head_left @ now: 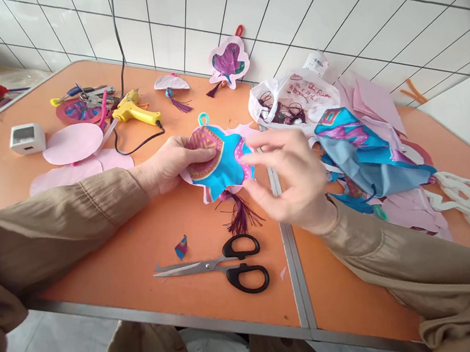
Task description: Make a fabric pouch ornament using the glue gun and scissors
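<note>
There are two hands, one left hand (pixel 163 165) and one right hand (pixel 294 179); three tasselled ornaments (pixel 226 165); one pair of scissors (pixel 208 266); one yellow glue gun (pixel 135 111); one white cube (pixel 27 140); one printed plastic bag (pixel 318 92).

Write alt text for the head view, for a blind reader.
A left hand holds a blue-and-pink fabric ornament over an orange table, the right hand at its edge. Black-handled scissors lie in front, a yellow glue gun behind.

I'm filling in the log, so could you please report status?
Left hand: pinching the fabric ornament. Right hand: at its right edge, grip unclear. Scissors: on table, clear of both hands.
</note>
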A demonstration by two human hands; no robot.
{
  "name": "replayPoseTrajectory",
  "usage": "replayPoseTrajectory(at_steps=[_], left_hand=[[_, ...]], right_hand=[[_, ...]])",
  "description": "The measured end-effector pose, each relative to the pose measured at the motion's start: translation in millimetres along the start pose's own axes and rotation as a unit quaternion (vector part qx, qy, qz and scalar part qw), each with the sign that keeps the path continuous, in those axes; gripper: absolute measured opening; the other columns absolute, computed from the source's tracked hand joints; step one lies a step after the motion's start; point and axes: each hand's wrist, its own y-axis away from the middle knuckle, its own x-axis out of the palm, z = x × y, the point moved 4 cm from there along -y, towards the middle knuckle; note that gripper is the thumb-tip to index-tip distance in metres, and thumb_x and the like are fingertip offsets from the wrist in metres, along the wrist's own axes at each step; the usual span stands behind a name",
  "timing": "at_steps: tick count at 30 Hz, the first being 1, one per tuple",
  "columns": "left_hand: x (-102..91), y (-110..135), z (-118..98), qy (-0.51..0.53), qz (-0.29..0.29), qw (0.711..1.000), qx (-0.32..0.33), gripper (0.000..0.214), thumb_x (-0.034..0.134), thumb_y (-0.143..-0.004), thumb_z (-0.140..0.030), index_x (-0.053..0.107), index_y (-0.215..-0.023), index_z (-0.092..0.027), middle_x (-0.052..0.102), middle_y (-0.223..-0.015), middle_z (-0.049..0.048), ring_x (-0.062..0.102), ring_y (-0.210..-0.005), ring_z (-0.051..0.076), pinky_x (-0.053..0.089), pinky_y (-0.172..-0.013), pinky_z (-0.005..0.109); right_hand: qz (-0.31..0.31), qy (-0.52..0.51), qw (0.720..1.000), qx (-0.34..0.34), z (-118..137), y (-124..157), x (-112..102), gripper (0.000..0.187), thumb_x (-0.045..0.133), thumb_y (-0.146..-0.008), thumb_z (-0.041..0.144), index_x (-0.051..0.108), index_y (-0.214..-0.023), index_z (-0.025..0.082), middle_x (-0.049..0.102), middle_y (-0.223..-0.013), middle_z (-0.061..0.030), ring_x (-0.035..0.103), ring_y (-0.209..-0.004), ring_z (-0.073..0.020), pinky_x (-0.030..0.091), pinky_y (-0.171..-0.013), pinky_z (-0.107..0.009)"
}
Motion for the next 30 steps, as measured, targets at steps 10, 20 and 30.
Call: replayPoseTrajectory(at_steps=[10,20,30], left_hand=[[-4.7,0,3,-0.028,-0.002,1.000,0.007,0.009,0.081,-0.081,-0.017,0.074,-0.075,-0.016,0.071,-0.069,0.0004,0.065,-0.064,0.011,0.051,-0.061,0.023],[-0.2,1,2,-0.024,-0.008,1.000,-0.003,0.009,0.079,-0.082,-0.014,0.073,-0.075,-0.014,0.071,-0.070,0.0003,0.067,-0.062,0.011,0.054,-0.065,0.023],[1.5,3,2,-0.025,0.013,1.000,0.006,0.011,0.080,-0.080,-0.012,0.073,-0.071,-0.014,0.070,-0.068,0.0011,0.065,-0.061,0.011,0.053,-0.063,0.022]], right_hand=[[0.153,0.017,0.988,-0.031,8,11,22,0.027,0.064,-0.089,0.016,0.075,-0.112,0.025,0.067,-0.142,-0.0114,0.057,-0.139,-0.0370,0.050,-0.111,-0.063],[0.159,0.004,0.987,-0.014,7,11,22,0.030,0.063,-0.091,0.020,0.073,-0.119,0.020,0.067,-0.141,-0.0155,0.055,-0.140,-0.0384,0.048,-0.113,-0.063],[0.115,-0.025,0.993,0.024,1,5,14,0.037,0.064,-0.094,0.038,0.069,-0.128,0.025,0.065,-0.143,-0.0136,0.055,-0.140,-0.0382,0.043,-0.116,-0.064]])
